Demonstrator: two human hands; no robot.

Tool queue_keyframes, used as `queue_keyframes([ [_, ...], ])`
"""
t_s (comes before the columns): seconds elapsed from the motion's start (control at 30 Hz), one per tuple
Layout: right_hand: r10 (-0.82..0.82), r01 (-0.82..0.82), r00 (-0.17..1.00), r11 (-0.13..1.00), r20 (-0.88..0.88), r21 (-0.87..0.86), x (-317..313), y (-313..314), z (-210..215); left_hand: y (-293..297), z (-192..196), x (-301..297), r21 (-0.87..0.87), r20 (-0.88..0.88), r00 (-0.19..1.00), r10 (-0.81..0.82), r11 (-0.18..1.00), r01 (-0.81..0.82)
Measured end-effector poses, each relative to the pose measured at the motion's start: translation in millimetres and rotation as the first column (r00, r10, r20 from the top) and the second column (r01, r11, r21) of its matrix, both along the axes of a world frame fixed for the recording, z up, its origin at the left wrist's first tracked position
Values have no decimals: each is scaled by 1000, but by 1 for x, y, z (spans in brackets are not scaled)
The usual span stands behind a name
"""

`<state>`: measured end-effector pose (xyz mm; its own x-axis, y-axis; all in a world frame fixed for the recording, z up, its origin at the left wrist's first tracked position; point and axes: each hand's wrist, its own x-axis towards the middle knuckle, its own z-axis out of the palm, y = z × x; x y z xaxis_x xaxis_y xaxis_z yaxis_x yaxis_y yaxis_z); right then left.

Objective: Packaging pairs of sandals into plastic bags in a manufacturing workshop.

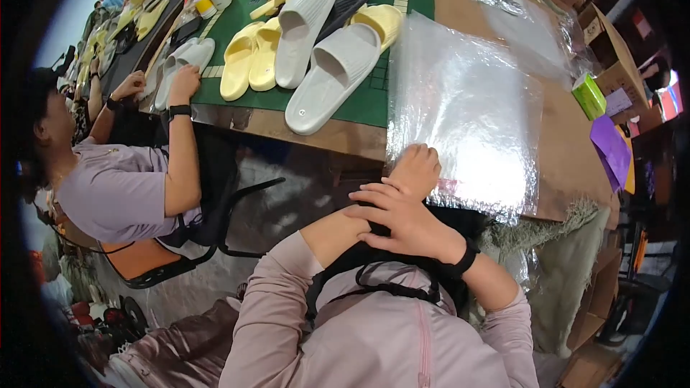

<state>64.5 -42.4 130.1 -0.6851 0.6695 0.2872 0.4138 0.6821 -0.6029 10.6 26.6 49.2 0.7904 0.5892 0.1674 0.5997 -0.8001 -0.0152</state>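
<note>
Hands crossed at worktop [560,151] edge, by clear plastic bags [467,111].
Left hand [415,169]: grip curled shut, empty, knuckles touching the bags' near edge. Right hand [402,219]: fingers spread, resting on left wrist. Grey and yellow slippers [316,36] lie further back on green mat [374,97].

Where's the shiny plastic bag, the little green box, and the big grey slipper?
Clear plastic bag [467,108], head view: middle of its flat, shiny sheet.
Green box [589,95], head view: its front face.
Grey slipper [332,75], head view: the wide strap over the foot.
</note>
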Motion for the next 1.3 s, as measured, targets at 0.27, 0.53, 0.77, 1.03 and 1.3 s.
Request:
queue_keyframes([
  [0.27,-136,136,990,991,36,-12,4,-5,5,0,-8,-1,-52,1,1000,0,999,0],
  [0.53,-282,274,945,959,-165,-68,9,-8,3,4,-2,-5,-79,71,997,-29,996,35],
  [0.77,-225,195,957,966,-181,-170,15,5,19,9,-6,-15,67,352,931,-94,995,75],
  [1.03,-738,713,566,662,367,232,120,39,-82,-2,-11,-4,-128,371,926,-70,984,125],
  [1.3,-694,597,554,716,461,362,101,43,-91,11,18,-38,-114,589,802,-99,972,204],
])
